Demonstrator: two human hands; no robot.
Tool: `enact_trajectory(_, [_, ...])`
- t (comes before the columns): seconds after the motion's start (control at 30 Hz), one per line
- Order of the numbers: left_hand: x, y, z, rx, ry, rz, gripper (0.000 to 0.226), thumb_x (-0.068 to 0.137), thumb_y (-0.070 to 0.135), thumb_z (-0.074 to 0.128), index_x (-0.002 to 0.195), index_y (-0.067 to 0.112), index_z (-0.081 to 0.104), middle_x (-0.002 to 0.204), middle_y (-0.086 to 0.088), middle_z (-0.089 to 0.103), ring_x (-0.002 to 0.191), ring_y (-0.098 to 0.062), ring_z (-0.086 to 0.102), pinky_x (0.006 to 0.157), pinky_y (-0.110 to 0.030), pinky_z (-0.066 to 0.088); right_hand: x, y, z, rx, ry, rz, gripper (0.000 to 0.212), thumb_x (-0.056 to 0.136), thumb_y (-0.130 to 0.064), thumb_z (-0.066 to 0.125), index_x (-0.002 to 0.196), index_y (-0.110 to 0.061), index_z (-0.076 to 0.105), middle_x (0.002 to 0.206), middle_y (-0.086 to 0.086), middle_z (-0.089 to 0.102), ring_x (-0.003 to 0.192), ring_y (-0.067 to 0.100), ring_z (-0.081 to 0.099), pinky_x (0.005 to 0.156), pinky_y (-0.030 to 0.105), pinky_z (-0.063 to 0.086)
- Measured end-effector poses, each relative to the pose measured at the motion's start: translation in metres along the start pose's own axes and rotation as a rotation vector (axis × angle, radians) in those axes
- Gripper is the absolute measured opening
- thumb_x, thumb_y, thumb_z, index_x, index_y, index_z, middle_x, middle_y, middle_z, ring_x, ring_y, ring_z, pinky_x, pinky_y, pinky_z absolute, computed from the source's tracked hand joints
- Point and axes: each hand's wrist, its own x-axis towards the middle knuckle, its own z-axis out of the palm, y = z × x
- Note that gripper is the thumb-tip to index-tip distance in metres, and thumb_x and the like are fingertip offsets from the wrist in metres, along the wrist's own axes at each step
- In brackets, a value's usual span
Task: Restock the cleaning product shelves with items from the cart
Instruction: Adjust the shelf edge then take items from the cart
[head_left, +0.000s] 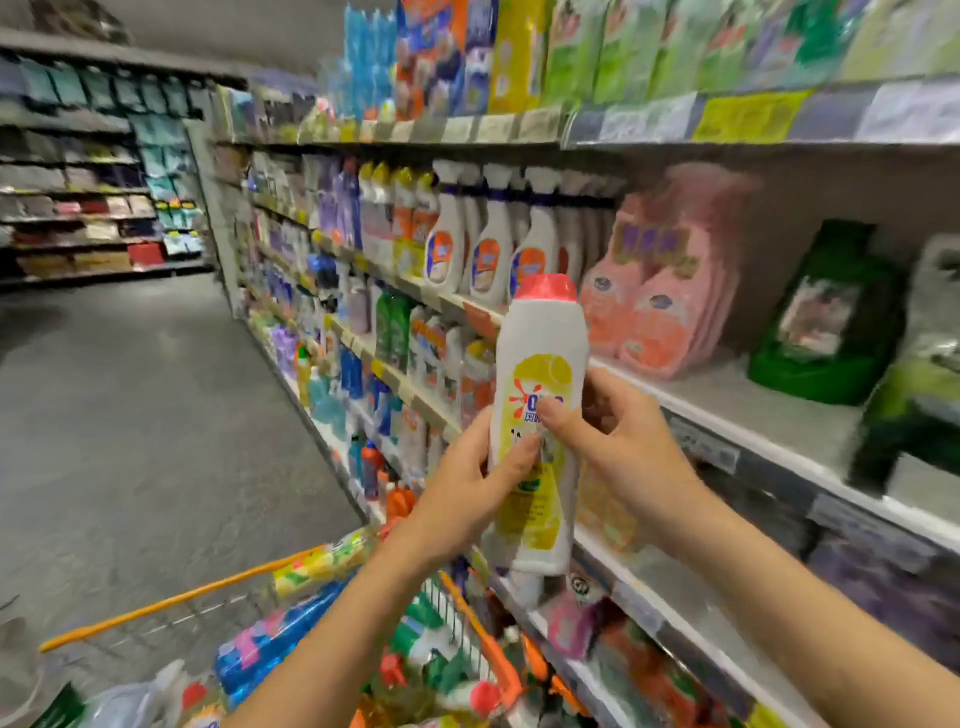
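Left hand (467, 488): curled round the bottle's left side, thumb across the front label.
Right hand (618, 431): grips the right side, thumb pressed on the label just above the left thumb.
Bottle (540, 338): white, red cap, upright, held in the air above the cart (156, 607), in front of the shelf (769, 431) edge, near pink pouches (670, 291).
Label: yellow, red starburst with blue letters, too blurred to read.

supermarket aisle, long shelves (727, 410) of cleaning bottles, price tags (748, 117), loaded cart (467, 603)
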Motion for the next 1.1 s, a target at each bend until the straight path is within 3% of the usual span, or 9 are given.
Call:
enact_trajectory(0.1, [0.045,0.03,0.018,-0.066,-0.061,0.096,0.041,0.082,0.05,0.055,0.119,0.035,0.055,0.114,0.012,0.068,0.108,-0.007,0.063,0.088,-0.024,0.051,0.024,-0.036,-0.036,-0.069,0.05,-0.11,0.023,0.088,-0.011,0.067,0.11,-0.009,0.059,0.101,0.004,0.072,0.092,0.018,0.07,0.081,0.034,0.057])
enact_trajectory(0.2, [0.097,0.06,0.032,-0.158,-0.143,0.188,0.03,0.089,0.037,0.055,0.118,0.029,0.056,0.112,0.008,0.07,0.107,-0.01,0.065,0.084,-0.023,0.052,0.053,-0.076,-0.068,-0.15,0.067,-0.2,0.034,0.088,-0.012,0.067,0.118,-0.013,0.051,0.106,-0.001,0.07,0.095,0.007,0.068,0.082,0.024,0.054])
enact_trajectory(0.33, [0.168,0.1,0.052,-0.219,-0.218,0.324,0.037,0.09,0.034,0.048,0.123,0.016,0.054,0.116,-0.003,0.068,0.106,-0.015,0.066,0.085,-0.03,0.055,0.096,-0.124,-0.105,-0.353,0.126,-0.292,0.045,0.086,-0.02,0.071,0.123,-0.013,0.048,0.109,-0.002,0.069,0.099,0.008,0.067,0.091,0.037,0.054])
enact_trajectory(0.5, [0.243,0.148,0.08,-0.343,-0.323,0.416,0.036,0.094,0.032,0.05,0.122,0.009,0.052,0.102,-0.001,0.068,0.09,-0.009,0.067,0.074,-0.023,0.054,0.15,-0.166,-0.148,-0.435,0.263,-0.347,0.045,0.086,-0.015,0.071,0.123,-0.008,0.046,0.11,0.007,0.067,0.101,0.017,0.067,0.091,0.042,0.054])
enact_trajectory(0.63, [0.304,0.179,0.103,-0.329,-0.348,0.49,0.022,0.099,0.027,0.047,0.112,0.012,0.055,0.093,0.002,0.068,0.083,-0.006,0.067,0.07,-0.023,0.054,0.185,-0.197,-0.184,-0.527,0.352,-0.345,0.05,0.086,-0.015,0.071,0.126,-0.007,0.044,0.111,0.009,0.066,0.099,0.019,0.067,0.086,0.037,0.057])
enact_trajectory(0.83, [0.376,0.207,0.127,-0.241,-0.342,0.568,0.03,0.099,0.026,0.049,0.121,0.005,0.05,0.106,-0.007,0.065,0.095,-0.015,0.065,0.07,-0.025,0.055,0.23,-0.224,-0.223,-0.646,0.421,-0.317,0.049,0.088,-0.011,0.069,0.125,-0.008,0.036,0.106,0.008,0.063,0.092,0.014,0.066,0.07,0.023,0.058])
enact_trajectory(0.97, [0.405,0.198,0.142,-0.201,-0.362,0.539,0.027,0.097,0.029,0.051,0.118,0.013,0.053,0.11,-0.008,0.066,0.101,-0.018,0.066,0.079,-0.032,0.055,0.254,-0.212,-0.243,-0.654,0.46,-0.225,0.047,0.086,-0.009,0.07,0.121,-0.01,0.037,0.111,0.013,0.063,0.097,0.022,0.066,0.078,0.033,0.058])
enact_trajectory(1.1, [0.418,0.18,0.15,-0.138,-0.398,0.519,0.023,0.097,0.028,0.052,0.117,0.017,0.054,0.105,-0.001,0.068,0.097,-0.01,0.066,0.076,-0.024,0.053,0.261,-0.196,-0.256,-0.645,0.463,-0.099,0.052,0.084,-0.01,0.073,0.125,-0.012,0.041,0.112,0.011,0.064,0.099,0.021,0.066,0.078,0.031,0.057])
